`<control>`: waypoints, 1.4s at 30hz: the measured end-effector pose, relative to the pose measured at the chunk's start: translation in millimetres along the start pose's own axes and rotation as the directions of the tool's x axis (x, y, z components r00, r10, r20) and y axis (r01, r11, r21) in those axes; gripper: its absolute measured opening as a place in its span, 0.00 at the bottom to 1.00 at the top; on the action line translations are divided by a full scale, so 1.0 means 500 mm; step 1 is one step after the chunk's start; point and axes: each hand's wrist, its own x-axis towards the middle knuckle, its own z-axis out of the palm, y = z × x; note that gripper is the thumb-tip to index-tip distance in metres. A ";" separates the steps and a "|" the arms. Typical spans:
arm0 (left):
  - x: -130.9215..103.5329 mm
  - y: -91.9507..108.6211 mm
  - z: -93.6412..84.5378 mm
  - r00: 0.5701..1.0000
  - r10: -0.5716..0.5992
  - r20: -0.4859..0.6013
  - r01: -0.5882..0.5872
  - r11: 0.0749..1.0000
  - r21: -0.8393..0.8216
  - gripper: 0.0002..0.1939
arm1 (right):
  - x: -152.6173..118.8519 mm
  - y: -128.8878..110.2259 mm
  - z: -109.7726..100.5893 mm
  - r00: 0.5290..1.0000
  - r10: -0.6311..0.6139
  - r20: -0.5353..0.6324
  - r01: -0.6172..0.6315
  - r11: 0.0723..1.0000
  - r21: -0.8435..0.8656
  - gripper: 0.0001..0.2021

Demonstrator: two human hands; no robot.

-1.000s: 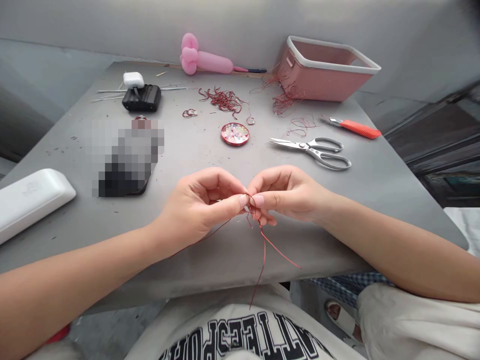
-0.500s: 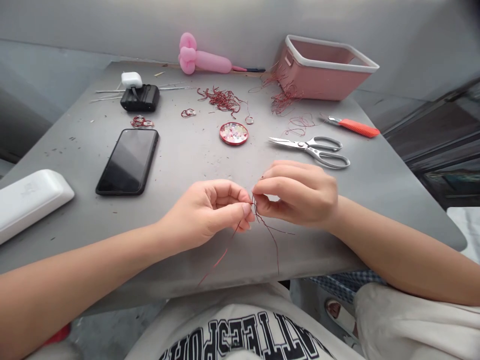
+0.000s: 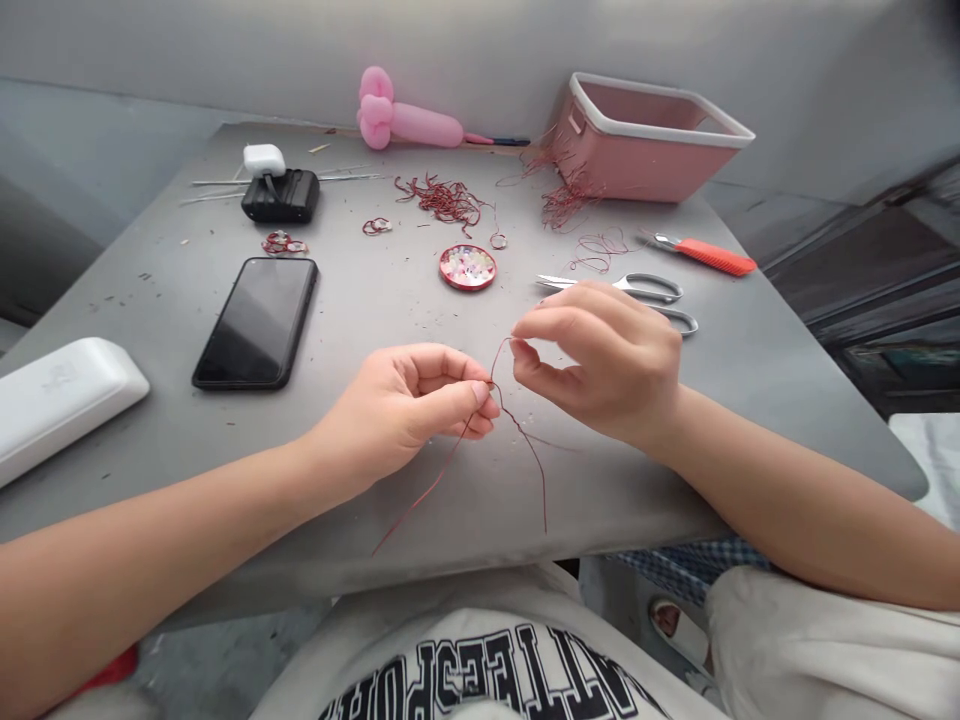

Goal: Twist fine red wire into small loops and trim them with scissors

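Red wire (image 3: 518, 426): pinched its crossing in left hand (image 3: 424, 395), presumably as anchor; gripped one raised strand (image 3: 496, 358) in right hand (image 3: 611, 360), near side of scissors (image 3: 555, 282), apparently for control.

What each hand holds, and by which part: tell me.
The left hand pinches the thin red strands where they meet; the right hand pinches the one rising from there, at the top of its visible length.

Black phone (image 3: 255, 323) near a white case (image 3: 71, 405), pink balloon (image 3: 424, 124) beyond.
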 end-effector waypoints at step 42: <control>-0.005 -0.004 -0.007 0.992 0.115 -0.059 -0.110 0.992 0.068 0.05 | 0.002 -0.008 -0.036 0.963 0.138 0.232 -0.269 0.574 0.774 0.21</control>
